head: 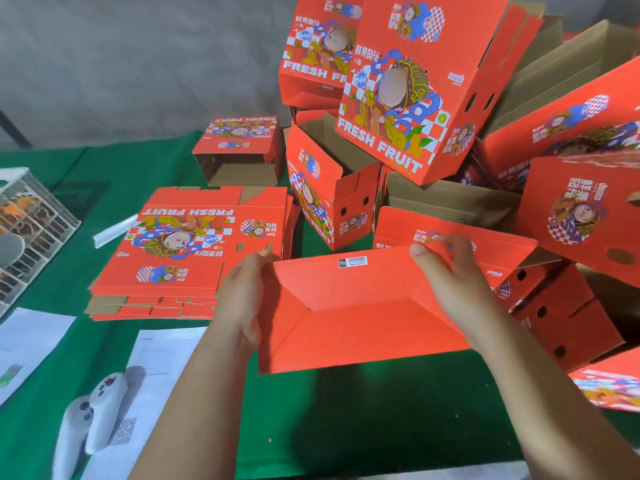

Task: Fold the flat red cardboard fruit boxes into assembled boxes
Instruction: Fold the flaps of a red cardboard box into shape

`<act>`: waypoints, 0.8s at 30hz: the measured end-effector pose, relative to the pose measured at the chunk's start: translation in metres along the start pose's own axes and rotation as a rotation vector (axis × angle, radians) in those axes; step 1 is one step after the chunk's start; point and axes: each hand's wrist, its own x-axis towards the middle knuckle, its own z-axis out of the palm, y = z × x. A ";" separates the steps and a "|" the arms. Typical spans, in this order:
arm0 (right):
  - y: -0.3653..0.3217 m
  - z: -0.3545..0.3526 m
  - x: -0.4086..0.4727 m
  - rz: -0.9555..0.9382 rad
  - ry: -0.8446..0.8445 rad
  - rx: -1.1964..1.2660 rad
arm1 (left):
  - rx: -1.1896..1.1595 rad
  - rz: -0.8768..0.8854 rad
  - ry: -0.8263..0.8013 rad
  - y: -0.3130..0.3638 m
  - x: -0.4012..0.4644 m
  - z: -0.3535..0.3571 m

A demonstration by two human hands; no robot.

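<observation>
I hold a red cardboard fruit box (360, 317) in front of me, its plain red bottom flaps facing up with a small barcode label near the far edge. My left hand (242, 292) grips the box's left side. My right hand (450, 271) presses on the right flap, fingers curled over the far edge. To the left, a stack of flat red boxes (187, 251) lies on the green table (346, 417). Several assembled red boxes (398, 98) are piled behind and to the right.
White papers (159, 362) and two white game controllers (93, 410) lie at the near left. A white wire basket (31, 223) stands at the far left edge. A half-opened box (239, 150) sits behind the flat stack. A grey wall is behind.
</observation>
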 end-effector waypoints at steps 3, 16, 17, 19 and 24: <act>-0.017 0.000 -0.011 -0.108 0.212 0.222 | -0.256 0.164 -0.121 0.002 -0.010 -0.020; -0.040 0.005 -0.049 -0.653 0.338 0.364 | 0.202 0.283 -0.278 0.033 -0.044 -0.059; -0.038 0.001 -0.044 -0.679 0.339 0.358 | 0.115 0.350 -0.309 0.031 -0.050 -0.050; -0.035 -0.008 -0.032 -0.688 0.350 0.304 | -0.055 0.453 -0.385 0.027 -0.067 -0.037; -0.024 -0.051 -0.004 -0.694 0.465 0.170 | 0.058 0.702 -0.544 0.035 -0.071 0.023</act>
